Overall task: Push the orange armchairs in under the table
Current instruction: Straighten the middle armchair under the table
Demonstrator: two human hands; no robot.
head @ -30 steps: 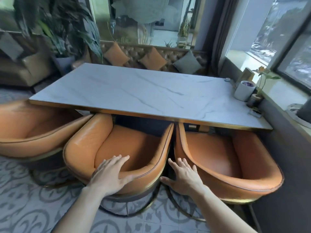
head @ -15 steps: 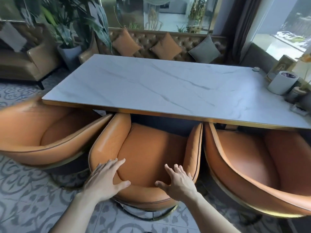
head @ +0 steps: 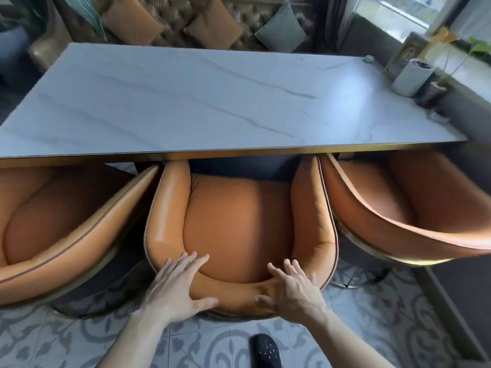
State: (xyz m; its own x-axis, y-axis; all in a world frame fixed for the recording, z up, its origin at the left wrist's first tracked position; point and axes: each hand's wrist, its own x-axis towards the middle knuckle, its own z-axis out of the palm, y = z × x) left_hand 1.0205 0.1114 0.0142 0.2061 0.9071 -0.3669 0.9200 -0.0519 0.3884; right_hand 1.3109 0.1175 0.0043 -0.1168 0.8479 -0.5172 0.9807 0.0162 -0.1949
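Three orange armchairs stand along the near edge of a white marble table (head: 212,102). The middle armchair (head: 239,224) faces the table, its front tucked under the gold-trimmed edge. My left hand (head: 178,288) lies flat on the left part of its backrest, fingers spread, thumb over the outer rim. My right hand (head: 292,290) rests on the right part of the same backrest, fingers spread. The left armchair (head: 53,224) and the right armchair (head: 398,205) flank it closely, their arms almost touching it.
A white cylinder (head: 410,78), a small plant (head: 449,49) and small items sit at the table's right end by the window ledge. A tufted bench with cushions (head: 210,19) runs behind the table. My dark slipper (head: 264,351) is on the patterned tile floor.
My right hand moved from the right armchair's rim onto the middle armchair's backrest. I have come closer and now look down on the middle armchair, which sits straighter and further under the table.
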